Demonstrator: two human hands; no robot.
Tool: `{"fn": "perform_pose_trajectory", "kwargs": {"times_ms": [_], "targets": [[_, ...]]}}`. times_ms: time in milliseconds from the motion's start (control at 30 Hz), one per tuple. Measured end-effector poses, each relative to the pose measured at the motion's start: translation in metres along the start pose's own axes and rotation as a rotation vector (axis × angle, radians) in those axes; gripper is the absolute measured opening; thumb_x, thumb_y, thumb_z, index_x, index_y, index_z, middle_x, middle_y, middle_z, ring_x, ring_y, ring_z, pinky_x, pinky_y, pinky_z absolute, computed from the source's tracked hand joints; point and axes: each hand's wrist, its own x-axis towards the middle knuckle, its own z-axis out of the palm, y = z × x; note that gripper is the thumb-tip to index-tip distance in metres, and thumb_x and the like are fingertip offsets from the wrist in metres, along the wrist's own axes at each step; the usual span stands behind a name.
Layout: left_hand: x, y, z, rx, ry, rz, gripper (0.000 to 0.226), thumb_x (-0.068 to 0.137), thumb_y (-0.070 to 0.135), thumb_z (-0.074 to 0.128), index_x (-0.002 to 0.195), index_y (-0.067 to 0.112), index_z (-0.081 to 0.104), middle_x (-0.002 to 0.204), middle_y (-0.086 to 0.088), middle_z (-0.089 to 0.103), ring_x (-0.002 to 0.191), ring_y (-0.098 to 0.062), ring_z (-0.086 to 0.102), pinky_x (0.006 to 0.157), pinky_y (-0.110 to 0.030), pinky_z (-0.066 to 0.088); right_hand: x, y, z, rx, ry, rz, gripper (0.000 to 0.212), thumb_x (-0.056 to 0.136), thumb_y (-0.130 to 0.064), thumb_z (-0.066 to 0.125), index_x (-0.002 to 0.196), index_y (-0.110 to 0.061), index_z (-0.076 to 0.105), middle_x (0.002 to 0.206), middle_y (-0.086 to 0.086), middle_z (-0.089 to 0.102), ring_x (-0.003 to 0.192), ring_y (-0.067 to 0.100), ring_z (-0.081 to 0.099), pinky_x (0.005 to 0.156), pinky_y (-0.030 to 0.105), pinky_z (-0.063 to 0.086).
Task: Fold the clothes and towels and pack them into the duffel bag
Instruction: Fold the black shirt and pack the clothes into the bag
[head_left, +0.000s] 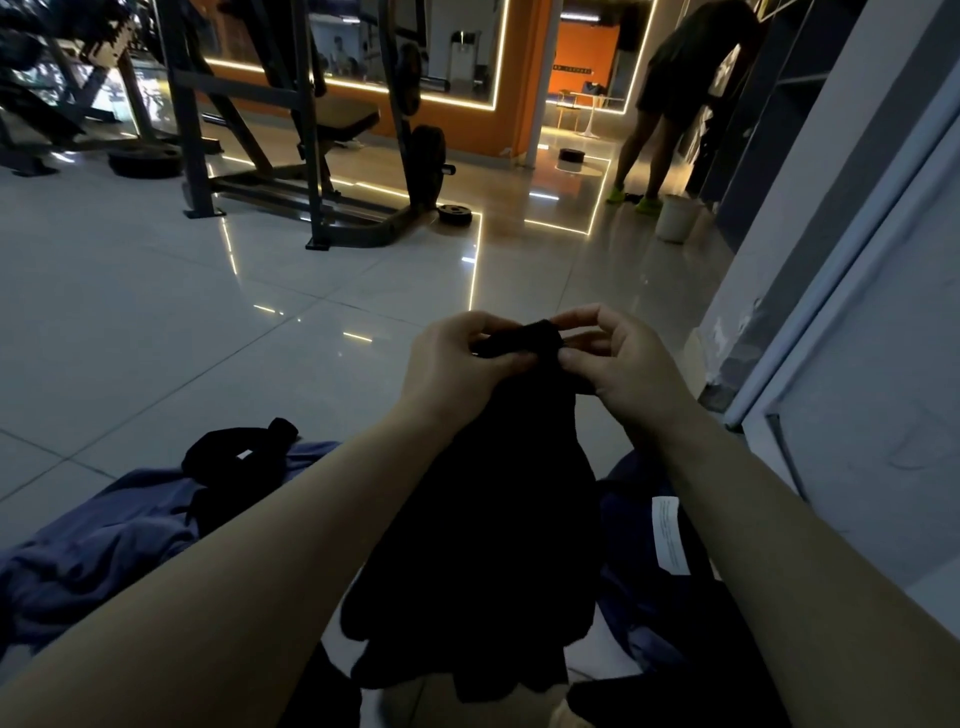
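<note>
Hands (457, 358) (623, 358) pinch black garment (483, 519); white label (671, 535) unreadable.

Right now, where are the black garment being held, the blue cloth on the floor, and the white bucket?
black garment (483, 545): head view, middle of the hanging fabric below both hands.
blue cloth (104, 545): head view, crumpled middle, lower left on the floor.
white bucket (674, 219): head view, its side wall, near the standing person's feet.

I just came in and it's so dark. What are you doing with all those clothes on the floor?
Sorting laundry in a gym. Both hands, left hand and right hand, pinch the top of a black garment and hold it up so it hangs. A blue cloth lies crumpled on the tiled floor, with another dark piece on it. No bag shows.
</note>
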Motion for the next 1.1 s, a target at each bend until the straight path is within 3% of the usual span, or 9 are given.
{"fn": "perform_pose_trajectory", "kwargs": {"times_ms": [133, 233, 333, 500, 600, 667, 733, 900, 1100], "targets": [[0.003, 0.003, -0.006, -0.113, 0.033, -0.012, 0.018, 0.082, 0.011, 0.073, 0.091, 0.026, 0.068, 0.094, -0.004, 0.071, 0.088, -0.019, 0.069, 0.084, -0.036, 0.057, -0.002, 0.006, -0.002, 0.099, -0.09, 0.105, 0.026, 0.084, 0.005, 0.063, 0.097, -0.018, 0.063, 0.091, 0.004, 0.067, 0.082, 0.015, 0.067, 0.069, 0.023, 0.056], [0.006, 0.006, -0.016, -0.2, 0.055, -0.025, 0.018, 0.084, 0.008, 0.069, 0.09, 0.025, 0.066, 0.095, -0.005, 0.071, 0.088, -0.02, 0.069, 0.079, -0.031, 0.057, -0.006, 0.009, -0.005, -0.04, -0.159, 0.153, 0.016, 0.086, -0.001, 0.064, 0.089, -0.016, 0.066, 0.075, -0.003, 0.066, 0.062, 0.002, 0.062, 0.055, 0.014, 0.048], [0.008, 0.005, -0.029, -0.285, 0.017, -0.032, 0.02, 0.085, 0.005, 0.066, 0.089, 0.024, 0.066, 0.09, -0.001, 0.071, 0.083, -0.018, 0.07, 0.073, -0.028, 0.056, -0.005, 0.007, -0.01, -0.184, -0.091, 0.048, 0.011, 0.09, -0.01, 0.063, 0.083, -0.018, 0.066, 0.07, -0.004, 0.064, 0.052, 0.0, 0.056, 0.049, 0.013, 0.04], [0.01, -0.005, -0.033, -0.13, -0.091, -0.005, 0.024, 0.084, 0.004, 0.066, 0.084, 0.027, 0.068, 0.089, -0.004, 0.072, 0.084, -0.023, 0.069, 0.079, -0.035, 0.055, -0.004, -0.006, -0.012, -0.141, 0.092, -0.164, 0.016, 0.097, -0.015, 0.054, 0.085, -0.026, 0.056, 0.093, 0.003, 0.059, 0.061, 0.016, 0.066, 0.048, 0.024, 0.05], [0.007, -0.009, -0.021, -0.138, -0.208, -0.043, 0.024, 0.084, 0.003, 0.065, 0.082, 0.026, 0.069, 0.078, 0.004, 0.073, 0.072, -0.013, 0.068, 0.073, -0.029, 0.054, -0.003, -0.008, -0.005, -0.231, 0.187, -0.283, 0.018, 0.097, -0.015, 0.053, 0.085, -0.029, 0.054, 0.093, -0.005, 0.057, 0.085, 0.022, 0.066, 0.067, 0.037, 0.059], [0.005, -0.007, -0.019, -0.166, -0.298, -0.071, 0.021, 0.086, 0.002, 0.06, 0.087, 0.022, 0.067, 0.075, 0.006, 0.072, 0.07, -0.009, 0.067, 0.069, -0.023, 0.055, -0.003, -0.011, -0.003, -0.25, 0.215, -0.323, 0.011, 0.096, -0.015, 0.054, 0.09, -0.023, 0.056, 0.09, -0.007, 0.058, 0.09, 0.02, 0.063, 0.077, 0.04, 0.058], [0.005, -0.005, -0.021, -0.176, -0.364, -0.085, 0.021, 0.089, 0.001, 0.056, 0.09, 0.02, 0.065, 0.075, 0.007, 0.072, 0.069, -0.007, 0.067, 0.066, -0.017, 0.054, -0.002, -0.013, -0.003, -0.254, 0.204, -0.346, 0.008, 0.096, -0.014, 0.055, 0.091, -0.02, 0.058, 0.089, -0.005, 0.061, 0.088, 0.018, 0.063, 0.08, 0.041, 0.057], [0.002, -0.007, -0.02, -0.086, -0.395, -0.075, 0.025, 0.089, -0.002, 0.056, 0.088, 0.021, 0.065, 0.075, 0.009, 0.072, 0.071, -0.008, 0.066, 0.068, -0.018, 0.054, -0.002, -0.011, -0.002, -0.247, 0.151, -0.344, 0.022, 0.093, -0.012, 0.059, 0.082, -0.031, 0.057, 0.085, -0.004, 0.064, 0.085, 0.017, 0.065, 0.079, 0.042, 0.058], [-0.003, 0.0, -0.015, -0.049, -0.329, -0.072, 0.019, 0.089, 0.001, 0.059, 0.088, 0.02, 0.063, 0.078, 0.001, 0.069, 0.067, -0.008, 0.067, 0.063, -0.018, 0.052, -0.001, -0.006, 0.0, -0.251, 0.043, -0.182, 0.014, 0.086, -0.018, 0.068, 0.08, -0.026, 0.058, 0.084, 0.002, 0.062, 0.081, 0.023, 0.064, 0.074, 0.037, 0.056]]}}
